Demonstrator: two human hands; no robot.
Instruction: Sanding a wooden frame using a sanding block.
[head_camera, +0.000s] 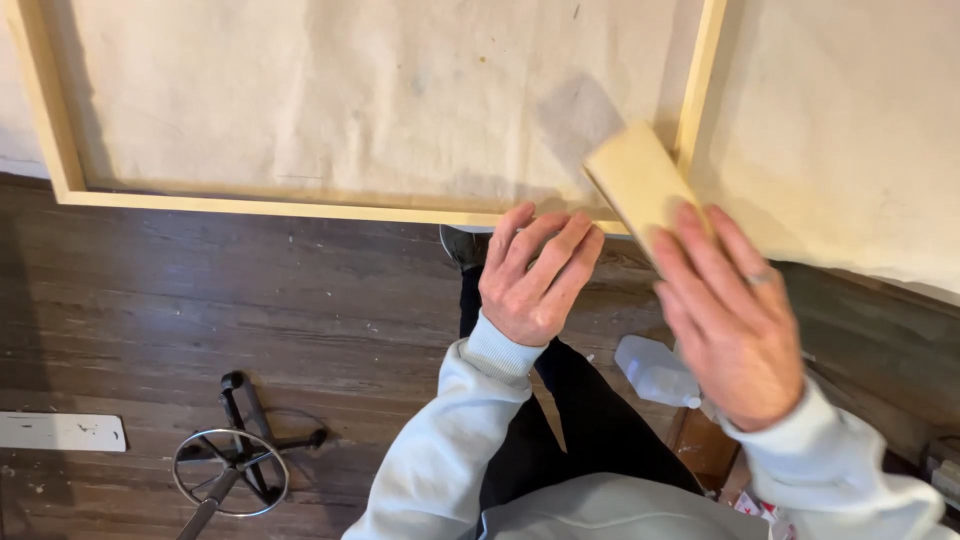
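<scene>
Pale, flat rectangular wooden block (640, 185), seemingly light and stiff, is gripped at its near end by the right hand (730, 320), at one o'clock of the open left hand (535, 275)

Left hand (535, 280) reaching forward, fingers (560, 255) extended together, palm facing down, back of hand showing. Right hand (730, 315) raising higher, fingers gripping flat, ring showing on one finger. Both arms wearing pale sleeves, elbows bending.
</scene>
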